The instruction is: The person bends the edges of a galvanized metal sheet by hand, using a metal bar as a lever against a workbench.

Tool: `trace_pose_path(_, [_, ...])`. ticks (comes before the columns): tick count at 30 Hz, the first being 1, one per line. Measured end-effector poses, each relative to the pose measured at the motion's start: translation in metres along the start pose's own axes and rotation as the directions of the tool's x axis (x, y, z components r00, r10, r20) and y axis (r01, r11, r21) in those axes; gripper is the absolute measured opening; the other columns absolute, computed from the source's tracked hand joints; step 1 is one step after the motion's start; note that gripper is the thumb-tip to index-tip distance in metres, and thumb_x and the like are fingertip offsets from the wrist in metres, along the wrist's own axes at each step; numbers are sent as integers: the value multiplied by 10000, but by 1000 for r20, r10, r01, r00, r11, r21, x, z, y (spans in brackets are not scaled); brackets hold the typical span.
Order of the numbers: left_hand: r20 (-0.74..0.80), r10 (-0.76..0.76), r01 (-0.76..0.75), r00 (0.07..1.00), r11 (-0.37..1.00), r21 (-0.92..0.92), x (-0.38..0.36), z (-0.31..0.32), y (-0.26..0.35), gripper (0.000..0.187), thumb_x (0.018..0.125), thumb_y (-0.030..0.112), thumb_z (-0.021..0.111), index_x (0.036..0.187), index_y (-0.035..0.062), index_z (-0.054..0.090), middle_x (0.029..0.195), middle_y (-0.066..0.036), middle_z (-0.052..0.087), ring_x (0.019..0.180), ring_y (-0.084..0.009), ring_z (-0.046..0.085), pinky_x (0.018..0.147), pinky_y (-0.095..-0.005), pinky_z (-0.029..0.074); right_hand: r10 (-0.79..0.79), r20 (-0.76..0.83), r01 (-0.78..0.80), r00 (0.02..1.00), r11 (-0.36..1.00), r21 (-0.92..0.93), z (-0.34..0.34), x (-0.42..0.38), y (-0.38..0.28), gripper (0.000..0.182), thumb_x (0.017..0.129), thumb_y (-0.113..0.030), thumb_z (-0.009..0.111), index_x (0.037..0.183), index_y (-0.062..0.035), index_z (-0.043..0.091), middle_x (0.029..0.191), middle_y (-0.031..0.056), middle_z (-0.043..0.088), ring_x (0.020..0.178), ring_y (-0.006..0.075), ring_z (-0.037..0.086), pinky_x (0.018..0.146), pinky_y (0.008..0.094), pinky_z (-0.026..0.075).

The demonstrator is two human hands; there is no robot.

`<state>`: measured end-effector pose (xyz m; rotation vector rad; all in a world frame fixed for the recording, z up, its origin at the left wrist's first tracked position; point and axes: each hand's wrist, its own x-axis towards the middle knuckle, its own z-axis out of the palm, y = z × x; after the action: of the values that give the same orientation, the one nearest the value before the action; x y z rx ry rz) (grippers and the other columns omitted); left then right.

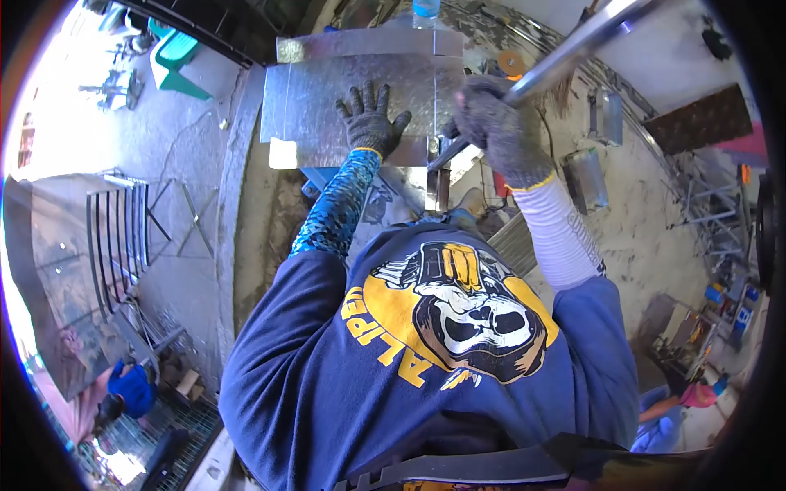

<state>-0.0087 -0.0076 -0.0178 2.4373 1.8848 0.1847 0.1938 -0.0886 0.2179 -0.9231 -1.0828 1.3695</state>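
Observation:
A shiny sheet of metal (pixel 299 94) with cut and bent edges lies in front of me. My left hand (pixel 370 123), in a dark knit glove, rests flat on it with fingers spread. Over the sheet's right edge, my right hand (pixel 501 127), gloved the same way, is wrapped round a metal bar (pixel 565 53) that slants up to the right. A dark squared metal piece (pixel 449 153) shows just below and left of this hand.
A blue-capped bottle (pixel 426 10) stands beyond the sheet. Metal boxes (pixel 585 180) lie on the floor at right. At left are a green chair (pixel 173 61) and a barred frame (pixel 116 237). Other people are at lower left (pixel 131 389) and lower right.

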Motion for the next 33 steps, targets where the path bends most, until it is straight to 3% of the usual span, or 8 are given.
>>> trace_pose_path(3, [7, 44, -44, 999, 996, 83, -2, 3, -5, 834, 940, 701, 468, 1604, 209, 354, 1708, -133, 193, 1565, -434, 119, 1209, -697, -9, -64, -6, 64, 998, 998, -25, 14, 9, 16, 228, 980, -222, 679, 1054, -9, 713, 801, 62, 660, 549, 165, 601, 503, 324, 495])
trace_pose_path(4, [-28, 66, -64, 997, 996, 66, -1, 8, -7, 823, 937, 699, 473, 1594, 214, 372, 1704, -136, 199, 1561, -437, 126, 1209, -697, -7, -446, 137, 455, 885, 758, -467, 15, 17, 23, 214, 985, -232, 669, 1039, -32, 725, 798, 82, 671, 570, 197, 628, 542, 339, 520])
trace_pose_path(5, [-22, 91, -89, 996, 993, 80, 0, 7, -10, 823, 937, 699, 473, 1594, 214, 372, 1704, -136, 199, 1561, -437, 126, 1209, -697, -7, -631, 419, 664, 653, 211, -717, 19, 22, 25, 204, 989, -241, 660, 1024, -55, 737, 795, 102, 682, 591, 229, 655, 581, 354, 544])
trace_pose_path(11, [-13, 130, -130, 991, 990, 55, -1, 17, -18, 828, 922, 708, 514, 1578, 219, 393, 1692, -154, 224, 1549, -462, 148, 1204, -709, 13, -183, 153, 239, 971, 755, -611, 66, 17, 16, 338, 945, -390, 638, 943, -70, 746, 746, 177, 682, 614, 333, 661, 635, 493, 524])
trace_pose_path(15, [6, 123, -123, 992, 990, 65, 0, 16, -17, 829, 925, 708, 508, 1584, 221, 382, 1693, -155, 222, 1549, -462, 151, 1204, -708, 25, -410, 136, 381, 902, 606, -699, 82, 21, 36, 349, 927, -390, 624, 802, -73, 700, 697, 184, 652, 612, 361, 646, 621, 532, 509])
trace_pose_path(16, [10, 118, -119, 993, 991, 66, 1, 15, -16, 829, 926, 708, 506, 1585, 221, 379, 1693, -156, 221, 1549, -462, 152, 1204, -707, 28, -563, 120, 423, 817, 446, -789, 89, 19, 42, 191, 911, -327, 706, 1043, -193, 739, 727, 134, 652, 677, 379, 658, 739, 515, 523])
trace_pose_path(20, [34, 100, -103, 994, 992, 78, 1, 12, -13, 830, 930, 708, 499, 1591, 224, 368, 1693, -158, 218, 1549, -461, 155, 1204, -706, 40, -512, -45, 356, 858, 654, -667, 105, 20, 50, 186, 817, -281, 655, 740, -117, 613, 670, 136, 608, 602, 357, 622, 551, 510, 498])
trace_pose_path(33, [13, 32, -33, 999, 996, 84, 1, 9, -8, 833, 941, 707, 480, 1607, 230, 336, 1696, -163, 210, 1549, -460, 164, 1205, -704, 76, -497, 76, 420, 864, 631, -652, 123, 25, 66, 228, 809, -279, 712, 897, -73, 665, 748, 135, 648, 666, 346, 662, 597, 494, 537])
